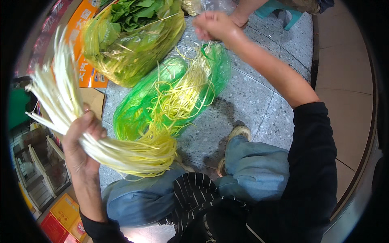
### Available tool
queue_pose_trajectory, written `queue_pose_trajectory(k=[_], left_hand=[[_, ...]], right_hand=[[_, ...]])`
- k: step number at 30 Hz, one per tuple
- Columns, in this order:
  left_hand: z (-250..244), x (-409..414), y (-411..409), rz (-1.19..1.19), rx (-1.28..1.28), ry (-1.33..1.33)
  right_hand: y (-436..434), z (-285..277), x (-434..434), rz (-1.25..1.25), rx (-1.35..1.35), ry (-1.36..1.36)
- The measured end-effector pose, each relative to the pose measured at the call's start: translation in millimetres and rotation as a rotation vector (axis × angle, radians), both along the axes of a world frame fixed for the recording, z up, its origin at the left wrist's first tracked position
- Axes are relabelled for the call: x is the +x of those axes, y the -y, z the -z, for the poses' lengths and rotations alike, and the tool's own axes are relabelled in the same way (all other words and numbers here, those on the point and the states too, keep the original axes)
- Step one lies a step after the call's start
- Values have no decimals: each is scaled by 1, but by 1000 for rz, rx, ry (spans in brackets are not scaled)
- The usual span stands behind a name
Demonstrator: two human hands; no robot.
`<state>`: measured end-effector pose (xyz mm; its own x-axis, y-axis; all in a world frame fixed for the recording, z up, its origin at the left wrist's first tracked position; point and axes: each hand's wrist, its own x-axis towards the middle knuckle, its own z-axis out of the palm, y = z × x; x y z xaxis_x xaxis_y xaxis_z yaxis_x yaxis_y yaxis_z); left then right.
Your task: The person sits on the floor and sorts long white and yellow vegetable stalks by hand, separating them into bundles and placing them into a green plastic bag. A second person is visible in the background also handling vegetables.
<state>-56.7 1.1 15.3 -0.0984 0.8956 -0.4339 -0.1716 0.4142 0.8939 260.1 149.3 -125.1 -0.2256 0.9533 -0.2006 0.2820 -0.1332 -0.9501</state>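
Observation:
A thick bunch of yellow chives (pixel 130 153) is gripped in my left hand (pixel 86 133). Its white stem ends point up and left, and its yellow leaves droop over my left knee. My right hand (pixel 214 25) is blurred at the top centre, fingers curled; whether anything is pinched in it I cannot tell. Just below it, more yellow chives (pixel 185 94) lie loosely on a green plastic bag (pixel 220 71) on the floor. The left part of the green plastic wraps more of the pale contents, partly hidden by its folds.
Behind the chives stands a yellow plastic bag (pixel 130 57) full of leafy greens (pixel 136 13). Past my right hand are another person's foot (pixel 240 21) and a teal plastic stool (pixel 293 21). A orange printed carton sheet (pixel 86 68) and boxes (pixel 65 212) line the left.

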Motion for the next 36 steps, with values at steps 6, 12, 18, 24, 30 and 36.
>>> queue_pose_trajectory(k=[6, 12, 18, 24, 30, 36], left_hand=[[6, -3, -13, 27, -67, 42], [12, 6, -11, 2, -128, 4], [19, 13, -14, 37, -131, -11], [19, 16, -12, 41, -143, -38], [22, 16, -10, 46, -143, -46], [22, 20, -9, 44, -150, -18]], right_hand=[[71, 175, 18, 159, -516, 53], [75, 182, 19, 105, -621, 432], [72, 184, -14, 546, -572, 178], [64, 211, 4, 463, -835, -182], [83, 194, -4, 420, -902, -443], [98, 185, -23, 486, -959, -433]])
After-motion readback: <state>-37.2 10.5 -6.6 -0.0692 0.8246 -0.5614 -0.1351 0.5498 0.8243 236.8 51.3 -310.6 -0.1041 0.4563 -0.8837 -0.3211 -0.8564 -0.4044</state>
